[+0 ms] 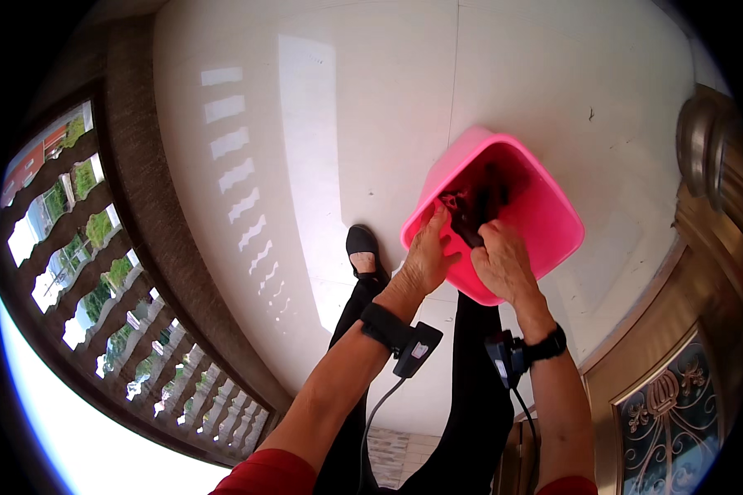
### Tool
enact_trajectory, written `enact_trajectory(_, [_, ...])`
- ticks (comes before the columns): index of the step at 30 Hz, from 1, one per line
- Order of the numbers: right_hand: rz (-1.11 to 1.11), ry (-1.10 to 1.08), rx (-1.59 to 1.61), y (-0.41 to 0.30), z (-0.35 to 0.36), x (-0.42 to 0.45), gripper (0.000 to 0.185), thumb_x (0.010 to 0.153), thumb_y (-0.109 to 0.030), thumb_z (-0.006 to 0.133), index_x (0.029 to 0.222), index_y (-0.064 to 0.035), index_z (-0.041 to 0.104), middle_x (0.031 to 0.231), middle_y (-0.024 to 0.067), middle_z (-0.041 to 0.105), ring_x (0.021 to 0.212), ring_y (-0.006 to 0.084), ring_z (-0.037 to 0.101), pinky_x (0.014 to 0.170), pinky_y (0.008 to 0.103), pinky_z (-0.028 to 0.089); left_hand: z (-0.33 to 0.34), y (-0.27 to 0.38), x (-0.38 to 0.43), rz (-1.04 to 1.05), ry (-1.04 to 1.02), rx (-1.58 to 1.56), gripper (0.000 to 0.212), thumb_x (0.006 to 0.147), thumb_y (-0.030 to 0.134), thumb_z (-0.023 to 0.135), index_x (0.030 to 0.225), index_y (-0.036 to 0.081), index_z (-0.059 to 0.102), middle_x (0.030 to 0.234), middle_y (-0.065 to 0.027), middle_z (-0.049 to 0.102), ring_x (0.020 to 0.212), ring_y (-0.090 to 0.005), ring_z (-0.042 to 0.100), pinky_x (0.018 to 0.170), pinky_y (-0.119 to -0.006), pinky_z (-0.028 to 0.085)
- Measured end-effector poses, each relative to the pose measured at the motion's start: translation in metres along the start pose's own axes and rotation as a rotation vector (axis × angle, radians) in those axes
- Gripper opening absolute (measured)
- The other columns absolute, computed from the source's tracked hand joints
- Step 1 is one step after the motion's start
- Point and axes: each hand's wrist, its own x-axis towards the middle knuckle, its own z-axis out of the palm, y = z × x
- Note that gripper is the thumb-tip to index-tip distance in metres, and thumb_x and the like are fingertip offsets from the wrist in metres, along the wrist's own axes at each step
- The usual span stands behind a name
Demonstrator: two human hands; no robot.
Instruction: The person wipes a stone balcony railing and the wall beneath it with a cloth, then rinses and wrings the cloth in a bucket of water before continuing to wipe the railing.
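A deep pink plastic bin [548,192] with rounded corners is tilted in front of me, its mouth facing me. Inside it lies a dark, tangled bundle [470,207] with a few reddish strands at its left; shadow hides what it is made of. My right hand [501,260] is inside the near part of the mouth, its fingers curled around the near end of that dark bundle. At the bin's left rim is my left hand [430,250], fingers spread and pointing inward beside the strands. Nothing is visible in its grasp.
A stone-like balustrade [99,247] runs along the left, with greenery outside. Pale tiles [396,74] cover the floor. A metal door with ornate scrollwork [669,414] stands at the lower right. My black shoe [362,241] is left of the bin. Cabled devices [418,349] are strapped to both wrists.
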Motion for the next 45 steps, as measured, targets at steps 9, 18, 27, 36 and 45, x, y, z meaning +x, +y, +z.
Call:
enact_trajectory(9, [-0.004,-0.005,0.837,-0.062,-0.023,-0.060,0.018,0.075,-0.008,0.055,0.088,-0.0003,0.046,0.081,0.0097,0.048,0.077,0.0197,0.047,0.070,0.0311,0.039,0.007,-0.012,0.006,-0.234,-0.142,-0.869,0.022,0.081,0.015,0.053,0.101,0.011,0.047,0.086,-0.0050,0.054,0.076,-0.0155,0.053,0.067,-0.027,0.048])
enact_trajectory(18, [0.092,0.421,0.718,-0.030,0.021,-0.009,0.020,0.082,-0.010,0.048,0.095,0.0009,0.038,0.094,0.0174,0.043,0.092,0.0294,0.044,0.079,0.0381,0.037,0.035,0.038,-0.031,-0.189,-0.056,-0.985,0.027,0.089,0.014,0.035,0.114,0.005,0.042,0.107,-0.0103,0.050,0.100,-0.0217,0.050,0.088,-0.033,0.041])
enact_trajectory(27, [0.123,0.173,1.183,-0.009,0.000,-0.008,0.032,0.085,-0.009,0.037,0.116,-0.0040,0.042,0.107,0.0140,0.048,0.103,0.0236,0.047,0.089,0.0292,0.037,0.038,0.041,-0.028,-0.162,-0.116,-0.983,0.028,0.089,0.019,0.039,0.115,0.009,0.040,0.110,-0.0062,0.048,0.103,-0.0179,0.046,0.091,-0.032,0.036])
enact_trajectory(36, [0.079,0.329,0.948,-0.049,0.023,-0.046,0.028,0.086,-0.009,0.040,0.113,0.0000,0.038,0.106,0.0148,0.043,0.103,0.0266,0.043,0.089,0.0304,0.034,0.019,0.031,-0.018,-0.481,-0.118,-1.002,0.027,0.086,0.030,0.046,0.106,0.012,0.044,0.093,-0.0031,0.050,0.085,-0.0162,0.049,0.076,-0.031,0.042])
enact_trajectory(45, [0.015,0.664,0.546,-0.013,0.032,-0.002,0.019,0.082,-0.004,0.046,0.100,-0.0007,0.045,0.099,0.0141,0.045,0.092,0.0242,0.047,0.081,0.0321,0.038,0.039,0.041,-0.025,-0.280,-0.022,-0.905,0.025,0.088,0.023,0.041,0.109,0.009,0.046,0.101,-0.0052,0.052,0.094,-0.0157,0.050,0.083,-0.030,0.041])
